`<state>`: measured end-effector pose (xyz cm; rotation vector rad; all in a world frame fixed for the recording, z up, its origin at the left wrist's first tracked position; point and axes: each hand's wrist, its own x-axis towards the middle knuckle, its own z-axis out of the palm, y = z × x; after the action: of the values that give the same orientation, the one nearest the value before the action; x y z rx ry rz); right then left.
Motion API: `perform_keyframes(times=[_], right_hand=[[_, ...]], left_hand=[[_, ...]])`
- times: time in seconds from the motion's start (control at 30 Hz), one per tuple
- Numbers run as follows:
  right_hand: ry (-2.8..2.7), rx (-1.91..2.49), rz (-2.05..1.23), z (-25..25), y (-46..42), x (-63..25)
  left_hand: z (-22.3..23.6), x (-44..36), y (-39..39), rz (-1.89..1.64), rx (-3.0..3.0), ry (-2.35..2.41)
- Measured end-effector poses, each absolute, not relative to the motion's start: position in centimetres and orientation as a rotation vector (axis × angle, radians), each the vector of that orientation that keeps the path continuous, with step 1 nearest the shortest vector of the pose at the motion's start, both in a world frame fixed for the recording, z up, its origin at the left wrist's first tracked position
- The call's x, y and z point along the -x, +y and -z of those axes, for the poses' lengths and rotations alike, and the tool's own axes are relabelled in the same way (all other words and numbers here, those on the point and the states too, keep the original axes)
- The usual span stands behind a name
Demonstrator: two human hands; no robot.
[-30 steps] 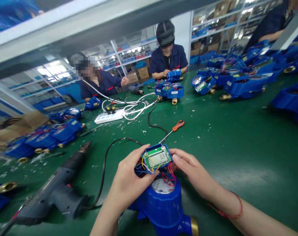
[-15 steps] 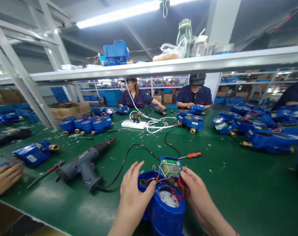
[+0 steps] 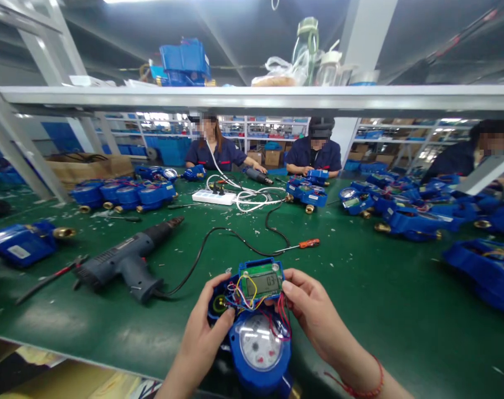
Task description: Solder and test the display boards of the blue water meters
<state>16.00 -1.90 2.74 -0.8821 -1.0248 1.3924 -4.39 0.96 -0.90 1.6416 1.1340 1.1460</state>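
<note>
A blue water meter [image 3: 260, 346] with a round clear dial lies before me at the table's front. My left hand [image 3: 208, 327] grips the left side of its blue housing, thumb on the inner edge and fingers round the outside. Between the thumb and fingers of my right hand [image 3: 312, 302] is the right edge of a display module [image 3: 262, 282], a green circuit board with a lit-grey LCD in a blue frame. It is tilted up above the dial. Yellow, white, red and blue wires run from it into the housing. The right fingertips behind it are hidden.
A heat gun [image 3: 127, 260] lies to the left, its black cord curving across the green table [image 3: 385, 299]. Beyond my hands are an orange screwdriver [image 3: 308, 244] and a white power strip [image 3: 214, 197]. More blue meters [image 3: 422, 219] stand around; co-workers [image 3: 314, 149] sit opposite.
My view has shifted right and down. The left hand has closed in on the housing's side, and the display module now faces me more, its digits easier to see. A co-worker's hand at left has left view.
</note>
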Motion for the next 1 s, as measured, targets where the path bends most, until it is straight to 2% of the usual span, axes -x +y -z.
perform_keyframes(times=[0.2,0.6,0.83,1.0], right_hand=[[-1.053,0.871,-1.376,-2.9,-2.6,-16.2],[-0.951,0.908,-1.456,-2.8,-1.7,-16.6],[-0.658,1.129,-1.355,-2.7,-0.4,-17.7],[-0.694,1.213,-1.427,-2.5,0.0,-19.2]], left_hand=[[1.7,4.8,2.7,-1.104,-1.636,0.938],[1.7,4.9,1.5,-1.128,-1.531,0.918],[1.5,4.6,0.6,-1.188,-1.435,0.825],[1.1,4.2,0.2,-1.158,-1.604,0.939]])
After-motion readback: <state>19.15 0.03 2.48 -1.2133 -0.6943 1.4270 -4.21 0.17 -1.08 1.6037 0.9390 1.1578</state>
